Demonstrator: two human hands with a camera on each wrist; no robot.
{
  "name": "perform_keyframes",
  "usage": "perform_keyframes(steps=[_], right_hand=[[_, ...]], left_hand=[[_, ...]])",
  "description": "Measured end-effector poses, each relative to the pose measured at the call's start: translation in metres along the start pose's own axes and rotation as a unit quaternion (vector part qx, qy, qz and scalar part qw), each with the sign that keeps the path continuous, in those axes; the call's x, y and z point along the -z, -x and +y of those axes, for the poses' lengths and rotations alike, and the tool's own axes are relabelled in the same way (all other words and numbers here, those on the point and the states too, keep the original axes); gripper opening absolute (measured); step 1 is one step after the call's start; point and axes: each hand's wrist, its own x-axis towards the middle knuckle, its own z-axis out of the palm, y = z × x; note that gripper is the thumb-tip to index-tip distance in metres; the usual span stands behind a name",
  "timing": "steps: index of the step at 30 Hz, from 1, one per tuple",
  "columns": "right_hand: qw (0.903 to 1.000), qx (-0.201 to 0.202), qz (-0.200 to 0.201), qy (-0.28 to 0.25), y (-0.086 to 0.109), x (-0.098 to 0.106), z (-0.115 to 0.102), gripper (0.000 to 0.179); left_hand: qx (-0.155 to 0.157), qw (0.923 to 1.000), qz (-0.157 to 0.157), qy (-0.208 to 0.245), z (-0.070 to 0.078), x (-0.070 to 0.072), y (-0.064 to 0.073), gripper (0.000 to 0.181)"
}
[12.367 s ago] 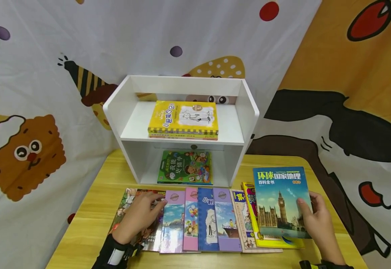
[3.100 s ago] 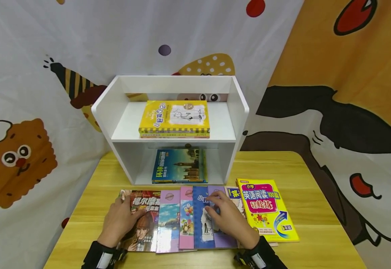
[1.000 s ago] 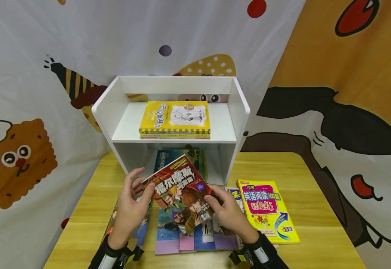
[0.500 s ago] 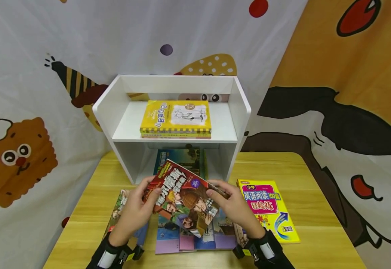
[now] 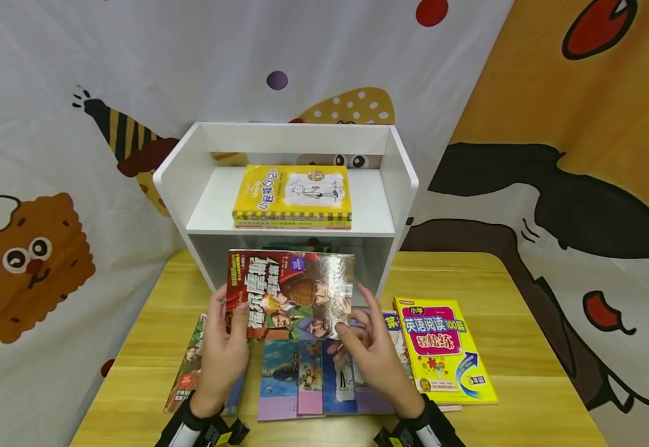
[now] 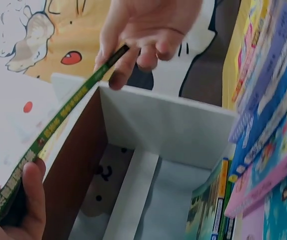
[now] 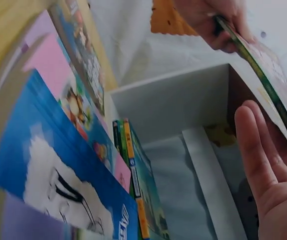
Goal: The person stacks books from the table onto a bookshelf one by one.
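Observation:
A red comic-style book (image 5: pixel 291 292) with cartoon figures on its cover is held in front of the shelf's lower opening. My left hand (image 5: pixel 221 360) grips its left end, thumb on the cover and fingers underneath. At the other end, my right hand (image 5: pixel 383 357) touches the lower right corner with the thumb. In the right wrist view its fingers (image 7: pixel 258 150) stretch out loosely, apart from the underside. The book's green spine (image 6: pixel 58 120) shows in the left wrist view. Below it lies an overlapping row of books, including a blue one (image 5: pixel 338 391).
On the white shelf's (image 5: pixel 377 205) upper board lies a stack of yellow books (image 5: pixel 291 195). More books (image 7: pixel 141 185) lie on the lower board, mostly hidden in the head view. A yellow workbook (image 5: pixel 447 347) lies at right; another illustrated book (image 5: pixel 185 379) is at left on the wooden table (image 5: pixel 537 372).
The red book has come off the left pile, and both hands have turned it level sideways and moved it up towards the shelf. The right hand's fingers have loosened. Earlier, the blue landmark-cover book went onto the lower board.

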Motion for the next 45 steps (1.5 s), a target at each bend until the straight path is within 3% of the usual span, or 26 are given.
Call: perform_keyframes(steps=[7, 11, 16, 20, 28, 33, 37, 40, 42, 45], right_hand=[[0.9992, 0.033, -0.020, 0.014, 0.003, -0.007, -0.002, 0.078], [0.9982, 0.026, -0.012, 0.053, 0.003, -0.005, -0.014, 0.089], [0.9947, 0.064, -0.012, 0.079, -0.004, 0.000, -0.033, 0.095], [0.9906, 0.097, -0.025, 0.093, -0.016, 0.004, -0.049, 0.095], [0.9931, 0.073, -0.026, 0.088, -0.041, 0.010, -0.077, 0.092], [0.9960, 0.059, -0.013, 0.066, -0.056, 0.010, -0.089, 0.088], [0.9952, 0.052, -0.009, 0.082, -0.063, 0.010, -0.096, 0.083], [0.9930, 0.043, -0.001, 0.110, -0.068, 0.011, -0.098, 0.081], [0.9908, 0.042, 0.006, 0.128, -0.071, 0.013, -0.098, 0.079], [0.9784, 0.059, 0.028, 0.196, -0.076, 0.017, -0.092, 0.076]], left_hand=[[0.017, 0.9998, 0.010, 0.005, 0.025, -0.004, 0.002, 0.052], [0.013, 0.9988, -0.047, -0.004, 0.038, 0.000, -0.001, 0.070], [-0.001, 0.9910, -0.128, -0.039, 0.052, 0.007, -0.010, 0.106], [-0.020, 0.9864, -0.161, -0.028, 0.057, 0.010, -0.021, 0.112], [-0.028, 0.9891, -0.144, -0.004, 0.068, 0.012, -0.047, 0.101], [-0.012, 0.9919, -0.123, -0.028, 0.073, 0.013, -0.061, 0.095], [0.001, 0.9926, -0.110, -0.051, 0.073, 0.014, -0.067, 0.091], [0.009, 0.9915, -0.101, -0.081, 0.068, 0.016, -0.073, 0.088], [0.004, 0.9879, -0.087, -0.128, 0.062, 0.018, -0.077, 0.087], [-0.028, 0.9729, -0.049, -0.224, 0.050, 0.020, -0.083, 0.089]])
